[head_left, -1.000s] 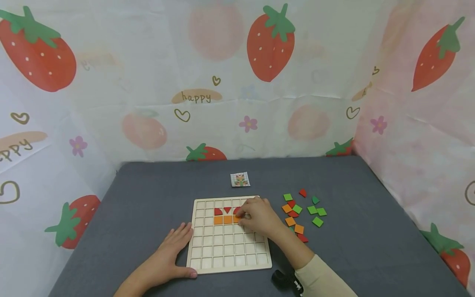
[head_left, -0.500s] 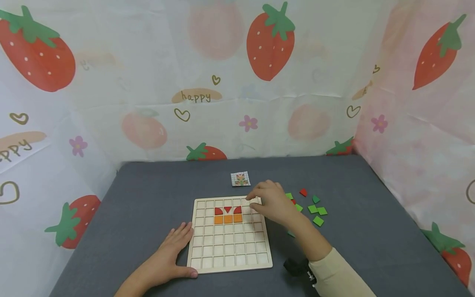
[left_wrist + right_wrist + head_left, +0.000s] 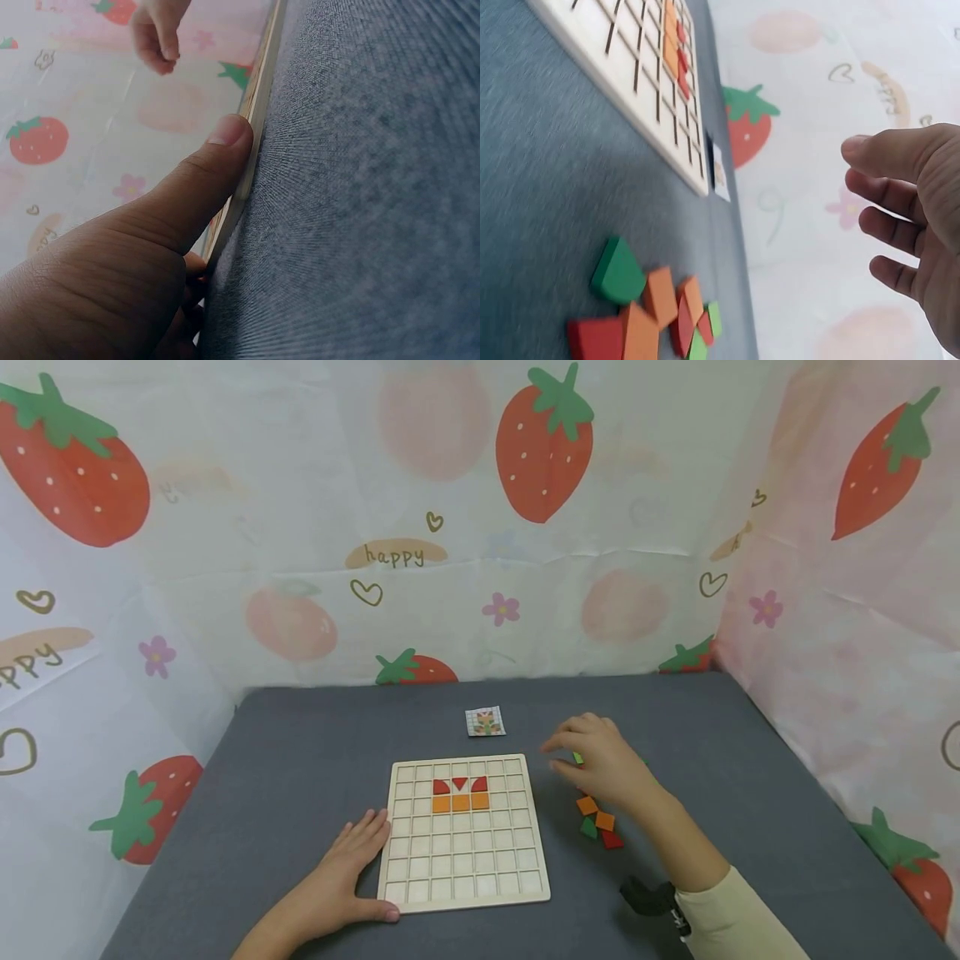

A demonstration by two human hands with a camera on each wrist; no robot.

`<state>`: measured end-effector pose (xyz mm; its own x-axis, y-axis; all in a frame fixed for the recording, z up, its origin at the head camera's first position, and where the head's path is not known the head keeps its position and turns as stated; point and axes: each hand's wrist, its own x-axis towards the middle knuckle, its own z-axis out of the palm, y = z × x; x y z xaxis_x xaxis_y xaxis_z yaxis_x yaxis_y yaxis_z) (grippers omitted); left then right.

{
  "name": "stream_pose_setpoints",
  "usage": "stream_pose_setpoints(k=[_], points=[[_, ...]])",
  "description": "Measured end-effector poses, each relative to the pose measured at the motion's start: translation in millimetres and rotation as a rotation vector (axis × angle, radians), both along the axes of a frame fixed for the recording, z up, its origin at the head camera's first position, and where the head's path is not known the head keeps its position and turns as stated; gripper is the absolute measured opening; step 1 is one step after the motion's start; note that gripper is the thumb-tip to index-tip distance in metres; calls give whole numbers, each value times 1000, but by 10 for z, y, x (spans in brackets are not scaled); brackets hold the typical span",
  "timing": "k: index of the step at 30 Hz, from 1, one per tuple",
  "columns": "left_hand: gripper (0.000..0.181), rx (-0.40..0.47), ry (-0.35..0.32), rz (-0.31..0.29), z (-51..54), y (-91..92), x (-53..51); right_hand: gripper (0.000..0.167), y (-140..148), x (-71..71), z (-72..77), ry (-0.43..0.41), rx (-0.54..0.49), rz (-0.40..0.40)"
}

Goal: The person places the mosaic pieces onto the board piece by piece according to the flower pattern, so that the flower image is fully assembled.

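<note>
A pale wooden grid board (image 3: 463, 843) lies on the table. Three orange squares (image 3: 461, 803) sit in a row of its cells, with three red pieces (image 3: 460, 784) in the row above. My left hand (image 3: 330, 881) rests at the board's left side, fingers along the edge and thumb at the near-left corner. To the right, my right hand (image 3: 603, 764) hovers above loose pieces, hiding many of them. In the right wrist view its fingers are loosely bent, with nothing held. An orange piece (image 3: 661, 296), a green piece (image 3: 618, 271) and a red piece (image 3: 596, 339) lie below it.
A small printed pattern card (image 3: 485, 722) lies behind the board. Grey cloth (image 3: 322, 735) covers the table. Strawberry-printed curtains (image 3: 300, 527) stand at the back and both sides. A black strap device (image 3: 648, 897) is on the right wrist.
My right hand has left the red and orange pieces on the board and moved right, over the loose pieces. My left hand stays at the board's edge.
</note>
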<state>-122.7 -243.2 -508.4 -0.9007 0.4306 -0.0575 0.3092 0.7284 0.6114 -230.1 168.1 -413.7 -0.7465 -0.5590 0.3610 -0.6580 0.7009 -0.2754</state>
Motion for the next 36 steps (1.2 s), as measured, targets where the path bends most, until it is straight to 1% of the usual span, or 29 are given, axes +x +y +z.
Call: stream_pose_setpoints(k=[4,10,16,20,24,27,32,36], points=[[128,-2,-3,1,-6,0,0,21,132,1,-65,12,10,-22],[127,0,-10,4,-9,-4,-1,23,288,-25,-166,-15,-25,-30],[128,3,-17,8,-6,0,3,22,382,-91,-273,-46,-46,-32],[128,-3,-10,5,-8,-2,-3,21,410,-123,-370,-73,-13,-53],[127,2,10,1,-3,-2,1,23,432,-166,-495,-92,30,-68],[128,2,12,3,6,4,7,25,452,-190,-574,-111,52,-76],[128,0,8,7,15,8,11,28,475,-190,-645,-156,79,-92],[128,5,4,8,19,7,15,29,486,-188,-680,-166,92,-99]])
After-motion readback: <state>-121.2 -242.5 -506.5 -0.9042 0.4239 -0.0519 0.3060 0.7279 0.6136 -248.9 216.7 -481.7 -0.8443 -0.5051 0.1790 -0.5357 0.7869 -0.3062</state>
